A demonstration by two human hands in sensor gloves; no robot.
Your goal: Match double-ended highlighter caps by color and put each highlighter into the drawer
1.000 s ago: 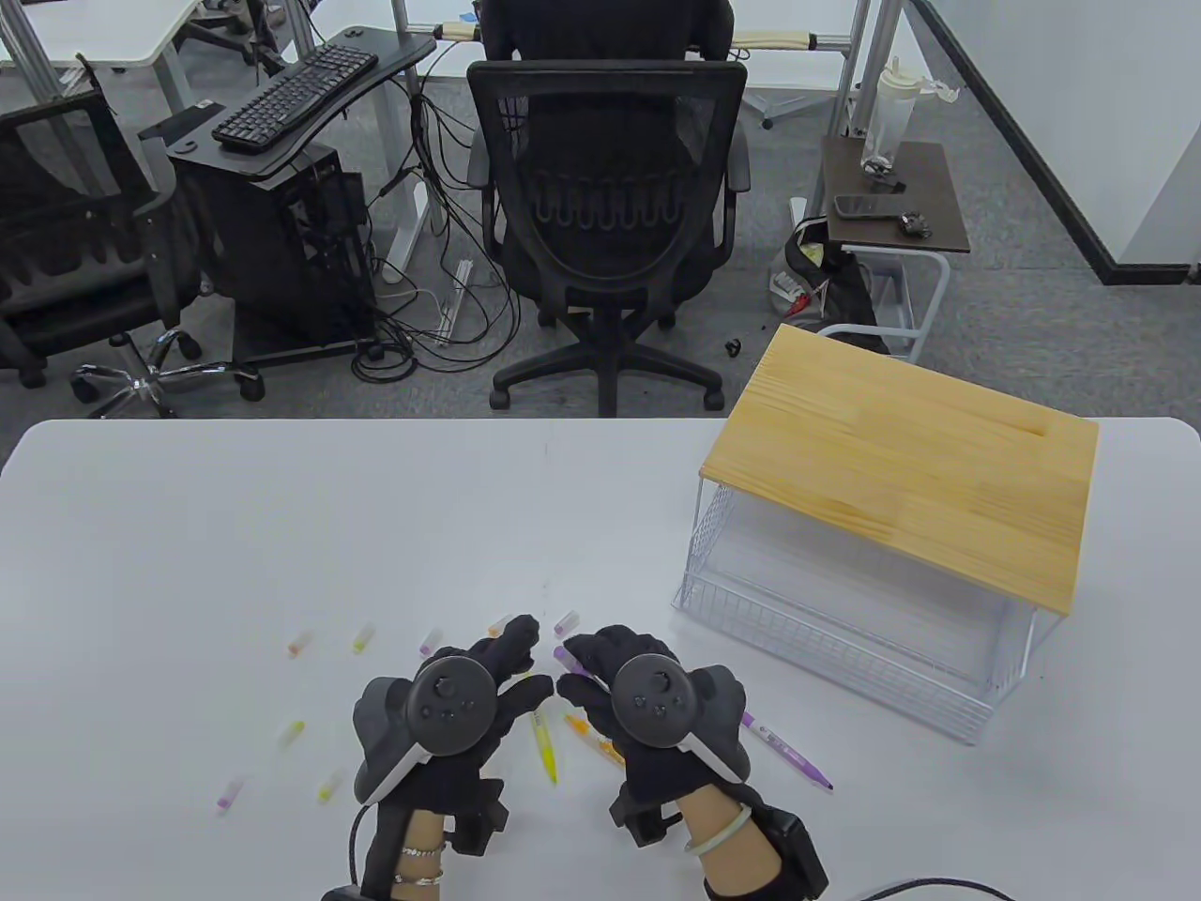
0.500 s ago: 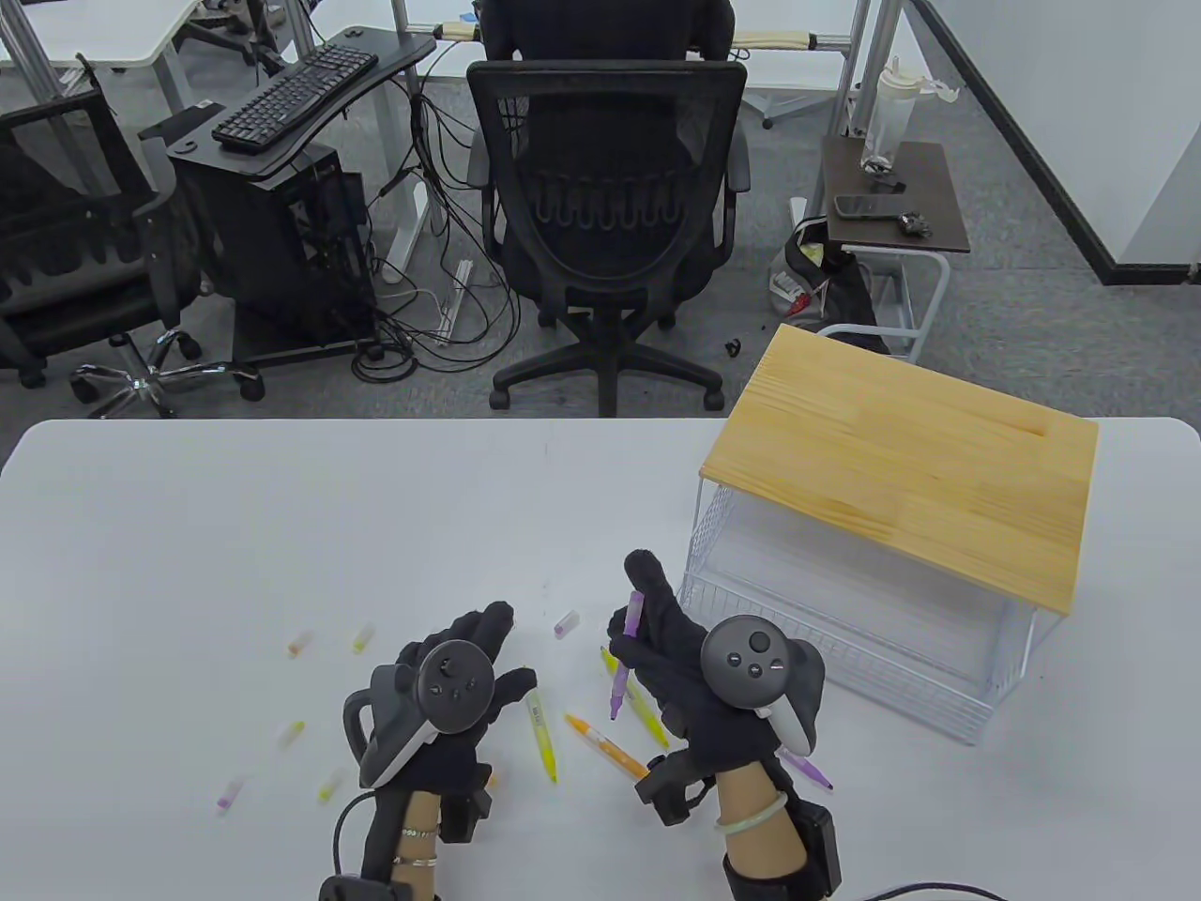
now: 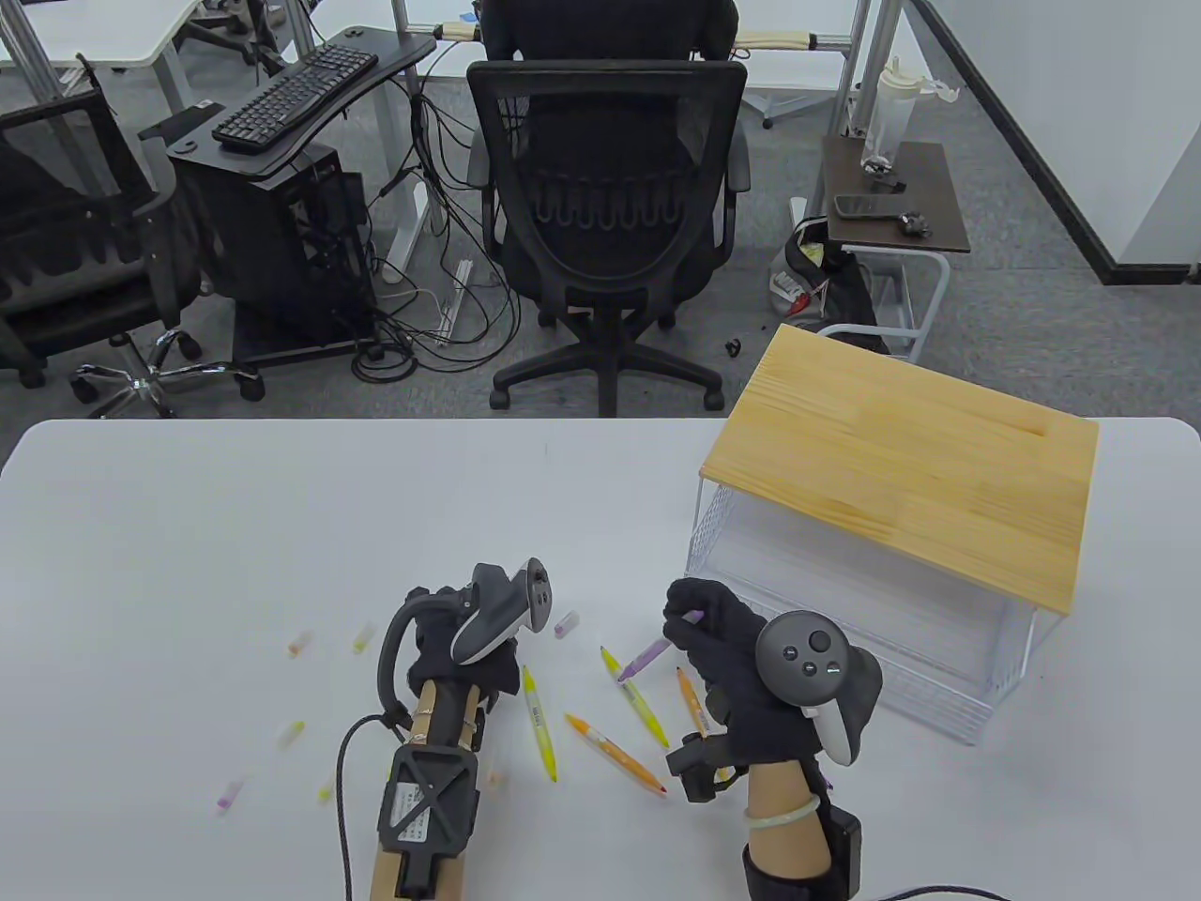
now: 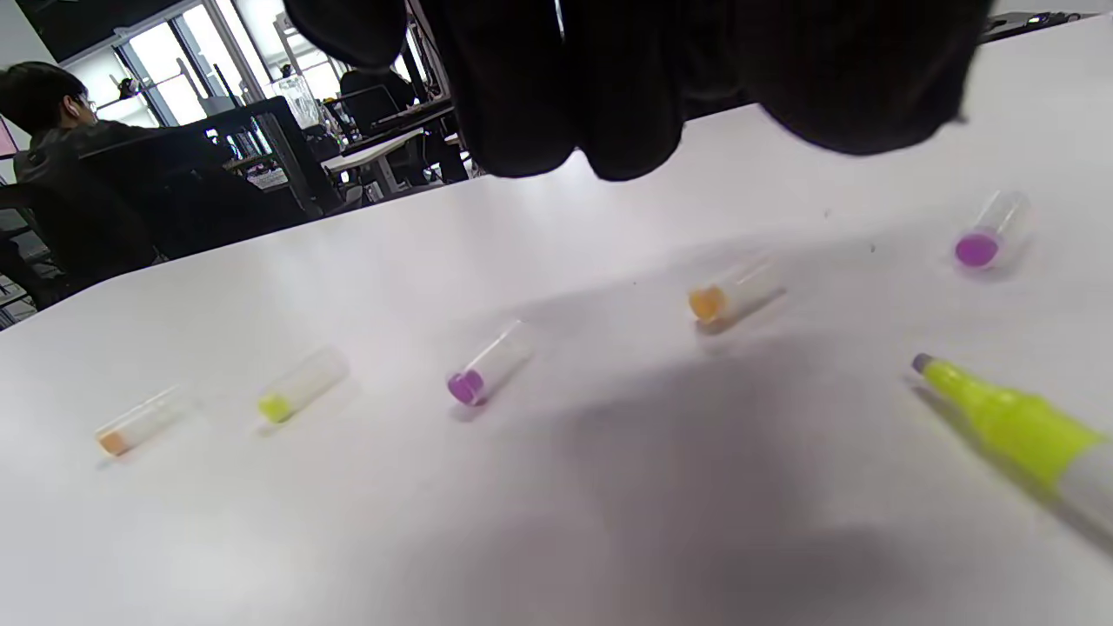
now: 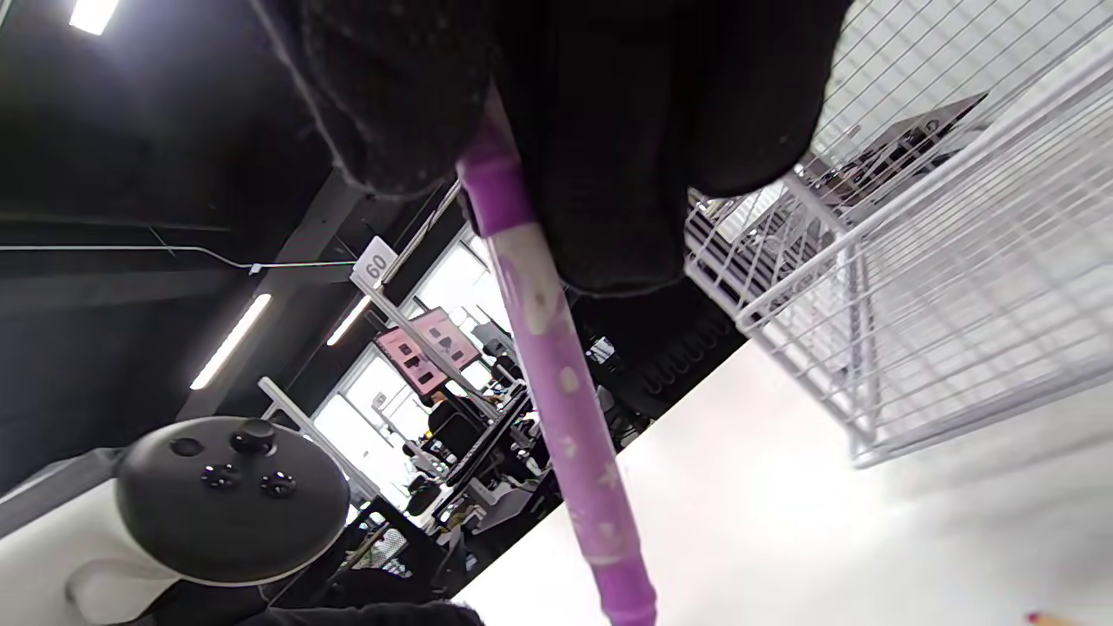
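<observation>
White table (image 3: 188, 526), table view: wire drawer (image 3: 844, 648) under a wood top sits right, near the edge; right hand (image 3: 722, 638) pinches a purple highlighter (image 3: 647, 659) just beside it. Left hand (image 3: 469, 648) fingers hidden, grip unclear. Left wrist view: loose caps (image 4: 487, 369) scattered beneath curled fingers (image 4: 609, 96). Right wrist view: highlighter gripped near drawer mesh.

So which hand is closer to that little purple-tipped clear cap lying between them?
Left. The left hand sits just beside the small clear purple-tipped cap, on its left; the right hand, gripping a purple highlighter, is farther off, on the cap's right.
</observation>
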